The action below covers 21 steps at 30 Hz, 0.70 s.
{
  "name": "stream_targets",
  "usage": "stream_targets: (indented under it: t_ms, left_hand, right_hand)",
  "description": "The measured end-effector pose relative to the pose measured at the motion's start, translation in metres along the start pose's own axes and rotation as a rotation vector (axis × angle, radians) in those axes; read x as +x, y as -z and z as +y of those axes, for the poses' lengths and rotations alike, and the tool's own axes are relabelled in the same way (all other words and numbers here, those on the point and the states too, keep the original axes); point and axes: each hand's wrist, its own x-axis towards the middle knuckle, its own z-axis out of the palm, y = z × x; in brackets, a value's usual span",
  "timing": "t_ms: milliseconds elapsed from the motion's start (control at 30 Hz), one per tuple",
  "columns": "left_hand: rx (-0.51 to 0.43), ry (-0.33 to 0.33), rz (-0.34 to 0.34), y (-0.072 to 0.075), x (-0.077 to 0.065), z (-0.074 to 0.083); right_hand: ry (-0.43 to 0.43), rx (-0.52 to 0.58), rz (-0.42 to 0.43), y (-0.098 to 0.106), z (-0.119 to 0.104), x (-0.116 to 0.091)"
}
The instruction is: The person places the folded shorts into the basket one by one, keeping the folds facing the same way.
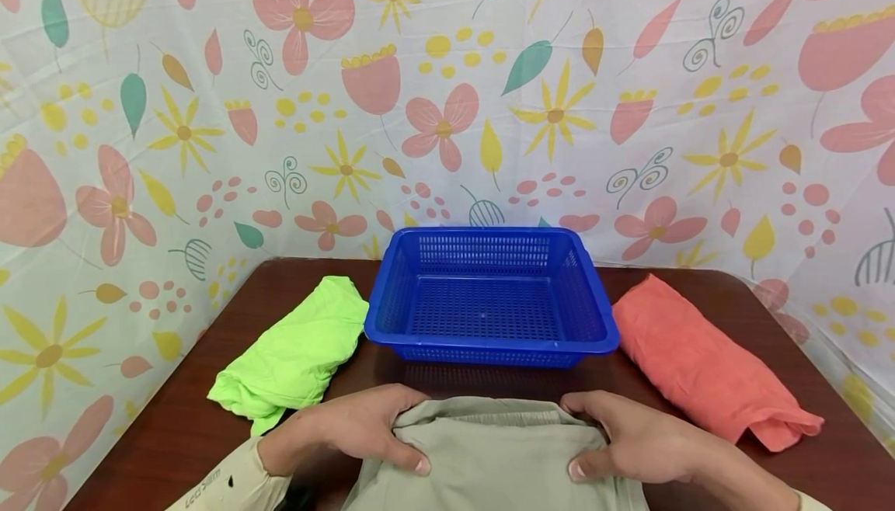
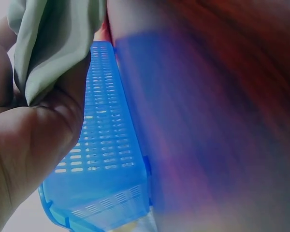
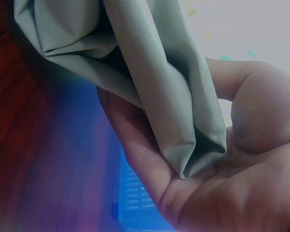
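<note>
A grey-green garment [image 1: 510, 457], with a gathered, waistband-like strip along its top edge, is held up at the front of the table. My left hand [image 1: 370, 425] grips its upper left corner, thumb on the near side. At the upper right corner my right hand [image 1: 629, 437] grips it the same way. Both wrist views show folded cloth between thumb and fingers: the garment [image 2: 58, 43] on the left, its doubled layers [image 3: 159, 96] on the right. The lower part of the garment runs out of the head view.
Just beyond the hands stands a blue perforated plastic basket [image 1: 489, 344] with nothing in it. A neon-green folded cloth [image 1: 297, 348] lies left of it, a coral-red folded cloth [image 1: 706, 363] right. The dark wooden table [image 1: 224, 325] backs onto a flower-printed curtain [image 1: 447, 53].
</note>
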Motion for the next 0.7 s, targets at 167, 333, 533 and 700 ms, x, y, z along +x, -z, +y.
stream_targets:
  t_ms: [167,333,533,700]
  left_hand:
    - [-0.005,-0.009,0.002,-0.001,0.0,0.004]
    - [0.017,-0.016,0.01,-0.001,0.0,0.007]
    - [0.026,-0.038,0.004,0.0,-0.001,0.01]
    - [0.036,-0.042,0.006,0.001,-0.001,0.014]
  right_hand:
    - [0.036,0.003,-0.017,0.002,-0.004,-0.001]
    - [0.091,-0.003,-0.034,0.003,-0.008,-0.001]
    - [0.043,-0.051,0.007,0.007,-0.01,-0.007]
    - [0.021,-0.06,0.028,0.011,-0.012,-0.009]
